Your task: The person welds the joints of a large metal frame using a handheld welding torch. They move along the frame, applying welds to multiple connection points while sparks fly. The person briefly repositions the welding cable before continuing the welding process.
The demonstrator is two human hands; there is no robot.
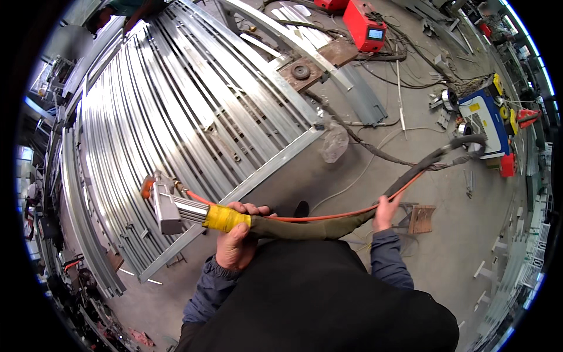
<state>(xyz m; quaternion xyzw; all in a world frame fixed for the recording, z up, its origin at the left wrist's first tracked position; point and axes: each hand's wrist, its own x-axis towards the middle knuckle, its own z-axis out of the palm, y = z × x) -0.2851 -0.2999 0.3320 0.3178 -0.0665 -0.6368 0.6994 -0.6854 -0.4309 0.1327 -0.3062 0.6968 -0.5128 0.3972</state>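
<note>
My left hand (234,246) is closed around the yellow-taped neck (227,219) of a silver, boxy tool (168,208) that looks like a welding gun. An orange fitting (147,187) sits at the tool's far end, which lies over the near left part of a rack of metal bars. From the neck, a thick cable in an olive sleeve (311,227) runs across my front to the right. A thin orange hose (293,219) follows it. Farther along, my right hand (385,213) is wrapped round the cable and hose. Part of my left fingers is hidden behind the neck.
Long shiny metal profiles (135,100) lie side by side in a metal frame (275,159). Beyond stands a red machine with a screen (365,28). Cables (381,154) trail over the floor to a white-and-blue machine (485,120). A small wooden-topped stool (421,219) stands at right.
</note>
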